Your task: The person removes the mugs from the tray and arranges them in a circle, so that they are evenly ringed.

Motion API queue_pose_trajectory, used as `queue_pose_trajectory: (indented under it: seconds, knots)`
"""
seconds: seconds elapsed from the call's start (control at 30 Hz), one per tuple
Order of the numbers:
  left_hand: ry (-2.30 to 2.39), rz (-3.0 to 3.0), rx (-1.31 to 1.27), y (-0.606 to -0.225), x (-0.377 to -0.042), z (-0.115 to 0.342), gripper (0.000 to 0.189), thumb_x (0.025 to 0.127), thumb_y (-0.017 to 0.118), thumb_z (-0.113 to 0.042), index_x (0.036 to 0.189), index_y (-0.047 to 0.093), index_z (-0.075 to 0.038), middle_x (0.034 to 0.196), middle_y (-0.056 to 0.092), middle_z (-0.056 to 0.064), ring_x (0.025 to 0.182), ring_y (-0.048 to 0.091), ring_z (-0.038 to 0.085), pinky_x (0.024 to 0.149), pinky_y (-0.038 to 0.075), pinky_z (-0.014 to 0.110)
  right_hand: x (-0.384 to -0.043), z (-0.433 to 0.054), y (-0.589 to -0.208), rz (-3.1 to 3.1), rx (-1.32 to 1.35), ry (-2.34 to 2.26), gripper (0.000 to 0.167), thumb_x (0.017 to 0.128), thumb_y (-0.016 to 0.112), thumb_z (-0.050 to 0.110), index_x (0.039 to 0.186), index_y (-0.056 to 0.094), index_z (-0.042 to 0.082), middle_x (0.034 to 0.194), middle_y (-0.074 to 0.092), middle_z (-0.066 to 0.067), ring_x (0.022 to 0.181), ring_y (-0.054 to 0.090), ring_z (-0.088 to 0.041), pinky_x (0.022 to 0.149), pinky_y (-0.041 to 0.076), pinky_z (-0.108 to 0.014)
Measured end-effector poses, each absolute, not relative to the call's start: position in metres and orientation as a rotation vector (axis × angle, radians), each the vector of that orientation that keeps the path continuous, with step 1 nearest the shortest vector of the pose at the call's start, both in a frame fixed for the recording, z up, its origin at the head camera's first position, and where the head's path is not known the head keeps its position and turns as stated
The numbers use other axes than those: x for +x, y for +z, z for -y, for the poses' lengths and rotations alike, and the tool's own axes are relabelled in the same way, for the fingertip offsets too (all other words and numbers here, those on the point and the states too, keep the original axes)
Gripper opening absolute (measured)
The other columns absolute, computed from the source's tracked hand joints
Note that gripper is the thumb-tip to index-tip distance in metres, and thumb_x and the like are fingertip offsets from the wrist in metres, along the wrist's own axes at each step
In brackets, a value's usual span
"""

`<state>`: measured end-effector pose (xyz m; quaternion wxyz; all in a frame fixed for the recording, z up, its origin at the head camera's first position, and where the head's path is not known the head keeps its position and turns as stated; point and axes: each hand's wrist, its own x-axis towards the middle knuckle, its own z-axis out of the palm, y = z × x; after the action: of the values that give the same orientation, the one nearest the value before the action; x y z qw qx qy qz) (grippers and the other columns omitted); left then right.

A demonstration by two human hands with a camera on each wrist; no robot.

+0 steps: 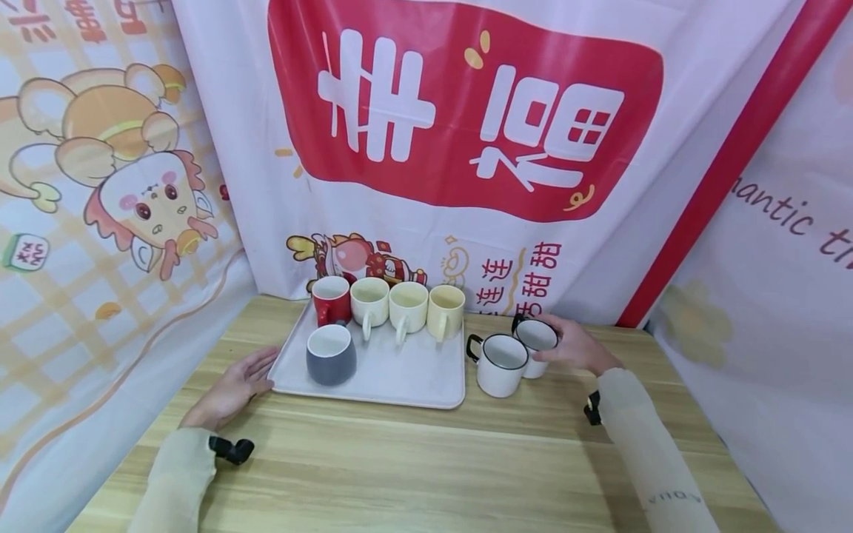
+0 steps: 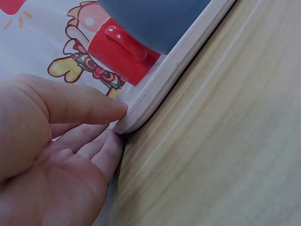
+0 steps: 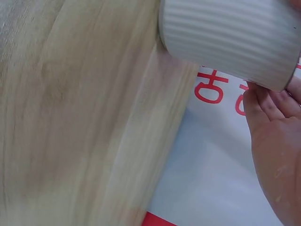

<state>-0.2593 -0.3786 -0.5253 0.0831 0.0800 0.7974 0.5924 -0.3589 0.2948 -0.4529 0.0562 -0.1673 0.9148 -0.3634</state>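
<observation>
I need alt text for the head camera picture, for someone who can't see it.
A person's right hand grips a white, black-rimmed mug beside a similar mug, while the left hand touches the near left corner of a pale tray. On the tray, one red mug and three pale mugs form a row behind a grey cup.

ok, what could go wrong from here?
1. The right hand grips the rear white mug, close behind the front white mug; moving it could knock that one.
2. The left hand is at the corner of the tray; a tug might shift all five cups on it.
3. The gray cup sits near the front edge, so tilting could tip it.
</observation>
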Motion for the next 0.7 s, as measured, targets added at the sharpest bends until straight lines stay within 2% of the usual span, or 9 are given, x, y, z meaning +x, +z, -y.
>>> queue_pose_trajectory:
  seconds: [0.1, 0.17, 0.47, 0.7]
  knots:
    - [1.773, -2.377, 0.246, -0.525, -0.259, 0.379, 0.078, 0.104, 0.056, 0.000, 0.167, 0.011, 0.005, 0.174, 0.012, 0.030, 0.160, 0.013, 0.052, 0.110, 0.042, 0.005, -0.354, -0.294, -0.442, -2.752, -0.476, -1.059, 0.103, 0.082, 0.091, 0.040, 0.164, 0.036, 0.010, 0.168, 0.039, -0.020, 0.153, 0.038, -0.047, 0.125, 0.034, -0.071]
    - [1.773, -2.374, 0.255, -0.524, -0.259, 0.380, 0.078, 0.104, 0.056, 0.001, 0.167, 0.011, 0.005, 0.174, 0.012, 0.031, 0.160, 0.013, 0.052, 0.110, 0.042, 0.005, -0.352, -0.294, -0.434, -2.758, -0.459, -1.036, 0.105, 0.082, 0.090, 0.041, 0.165, 0.033, 0.009, 0.171, 0.036, -0.019, 0.157, 0.033, -0.047, 0.127, 0.029, -0.071]
    - [1.785, -2.367, 0.241, -0.522, -0.258, 0.381, 0.079, 0.102, 0.056, 0.003, 0.167, 0.011, 0.005, 0.174, 0.012, 0.031, 0.160, 0.013, 0.052, 0.111, 0.043, 0.007, -0.344, -0.274, -0.396, -2.831, -0.457, -0.898, 0.099, 0.085, 0.087, 0.045, 0.165, 0.037, 0.016, 0.167, 0.044, -0.013, 0.154, 0.039, -0.042, 0.122, 0.038, -0.073]
    - [1.766, -2.374, 0.220, -0.522, -0.260, 0.378, 0.079, 0.103, 0.055, 0.002, 0.167, 0.010, 0.004, 0.174, 0.013, 0.030, 0.161, 0.014, 0.050, 0.112, 0.043, 0.008, -0.342, -0.234, -0.383, -2.863, -0.620, -0.839, 0.091, 0.085, 0.087, 0.039, 0.161, 0.044, 0.015, 0.165, 0.048, -0.010, 0.151, 0.046, -0.039, 0.123, 0.042, -0.066]
